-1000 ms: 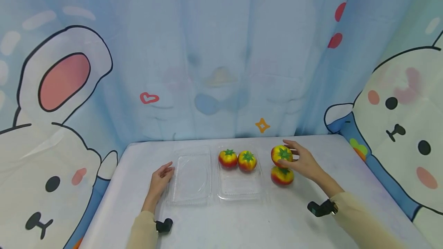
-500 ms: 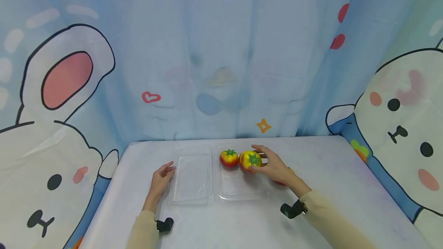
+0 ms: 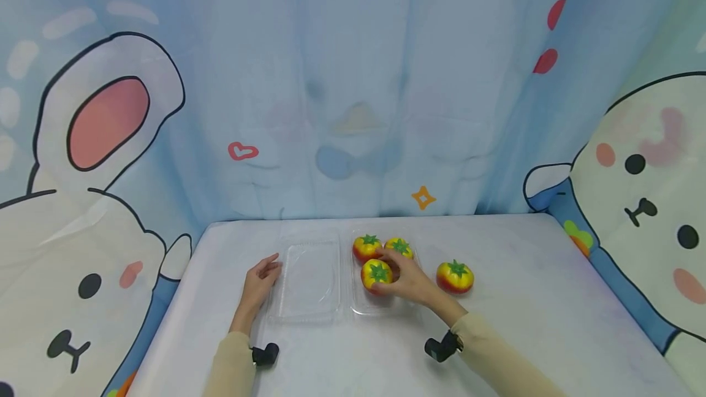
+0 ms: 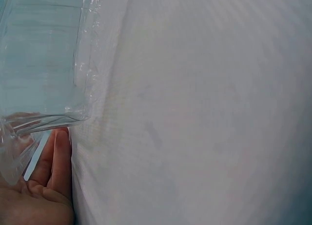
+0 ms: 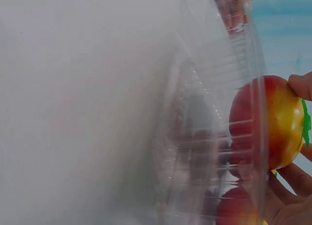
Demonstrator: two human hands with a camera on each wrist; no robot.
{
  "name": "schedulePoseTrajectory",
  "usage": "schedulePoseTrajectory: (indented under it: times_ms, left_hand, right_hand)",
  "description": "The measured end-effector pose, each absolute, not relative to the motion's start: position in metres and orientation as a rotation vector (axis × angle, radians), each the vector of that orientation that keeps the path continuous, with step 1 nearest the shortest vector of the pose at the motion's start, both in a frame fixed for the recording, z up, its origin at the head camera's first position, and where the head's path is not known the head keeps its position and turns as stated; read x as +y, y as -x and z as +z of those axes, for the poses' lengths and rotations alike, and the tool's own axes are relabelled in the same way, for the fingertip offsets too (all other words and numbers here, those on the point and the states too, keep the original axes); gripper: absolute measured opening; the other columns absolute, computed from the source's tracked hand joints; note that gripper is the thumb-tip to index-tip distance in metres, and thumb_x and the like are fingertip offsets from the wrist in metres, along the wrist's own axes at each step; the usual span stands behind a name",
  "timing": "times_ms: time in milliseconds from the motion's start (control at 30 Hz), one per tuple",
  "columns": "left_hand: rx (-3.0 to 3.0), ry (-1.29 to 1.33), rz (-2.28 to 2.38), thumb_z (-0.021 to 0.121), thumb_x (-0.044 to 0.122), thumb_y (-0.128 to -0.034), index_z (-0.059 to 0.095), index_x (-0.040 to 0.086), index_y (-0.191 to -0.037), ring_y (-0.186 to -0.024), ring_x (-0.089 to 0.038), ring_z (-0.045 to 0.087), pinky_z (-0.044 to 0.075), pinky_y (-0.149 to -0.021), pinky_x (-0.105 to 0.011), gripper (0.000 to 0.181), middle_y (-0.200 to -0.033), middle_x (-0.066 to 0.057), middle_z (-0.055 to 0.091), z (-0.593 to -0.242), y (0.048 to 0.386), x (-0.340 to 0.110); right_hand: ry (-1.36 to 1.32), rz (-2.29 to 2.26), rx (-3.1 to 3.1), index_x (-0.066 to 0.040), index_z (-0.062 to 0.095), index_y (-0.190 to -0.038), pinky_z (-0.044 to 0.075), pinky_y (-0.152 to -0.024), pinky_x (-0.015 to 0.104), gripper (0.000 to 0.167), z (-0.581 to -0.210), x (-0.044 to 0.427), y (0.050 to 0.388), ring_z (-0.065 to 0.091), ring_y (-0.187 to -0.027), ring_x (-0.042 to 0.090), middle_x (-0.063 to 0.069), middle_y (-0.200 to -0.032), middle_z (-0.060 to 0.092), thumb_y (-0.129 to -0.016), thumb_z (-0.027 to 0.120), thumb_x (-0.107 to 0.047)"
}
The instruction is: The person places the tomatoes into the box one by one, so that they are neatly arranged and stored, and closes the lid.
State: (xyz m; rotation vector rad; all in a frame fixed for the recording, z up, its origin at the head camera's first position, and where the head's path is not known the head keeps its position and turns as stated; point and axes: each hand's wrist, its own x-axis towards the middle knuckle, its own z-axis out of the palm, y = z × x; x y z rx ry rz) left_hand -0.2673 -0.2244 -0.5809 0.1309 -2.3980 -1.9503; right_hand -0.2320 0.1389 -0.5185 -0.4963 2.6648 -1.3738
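White table: right hand grips a red-yellow fruit, left hand relaxed beside a clear container

The fruit gleams, glossy and smooth; the box, clear ribbed plastic, shines; table matt, curtain creased cloth.

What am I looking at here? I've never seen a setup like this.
There's no machine: the person's bare hands are the left grip and right grip. The wide view is from a head-worn camera; the two close ones are from the left wrist camera and right wrist camera. On the table lies an open clear container. Its right half contains two red-and-yellow fruits; another fruit sits on the table. The right grip holds a fourth fruit at the right half; the left grip rests beside the left half.
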Motion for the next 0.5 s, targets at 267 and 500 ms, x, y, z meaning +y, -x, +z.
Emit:
schedulePoseTrajectory:
  times_ms: [267,500]
  left_hand:
    - [-2.408,-0.147,-1.951,0.062,0.011,-0.0964,0.058,0.005,-0.137,-0.095,-0.013,0.059,0.049,-0.075,-0.017,0.041,-0.122,-0.016,0.064,-0.581,0.267,-0.225]
    - [-2.408,-0.138,-1.963,0.062,0.009,-0.0967,0.056,0.002,-0.137,-0.095,-0.014,0.058,0.049,-0.075,-0.017,0.042,-0.124,-0.020,0.062,-0.579,0.267,-0.224]
  right_hand:
    - [0.515,-1.379,2.630,-0.003,0.048,-0.140,0.053,-0.090,0.040,0.074,-0.532,0.130,0.229,0.058,-0.113,0.031,0.013,-0.130,0.058,-0.080,0.084,-0.024]
    - [0.469,-1.355,2.641,-0.007,0.052,-0.137,0.052,-0.093,0.043,0.068,-0.538,0.125,0.230,0.057,-0.112,0.029,0.008,-0.128,0.060,-0.079,0.084,-0.025]
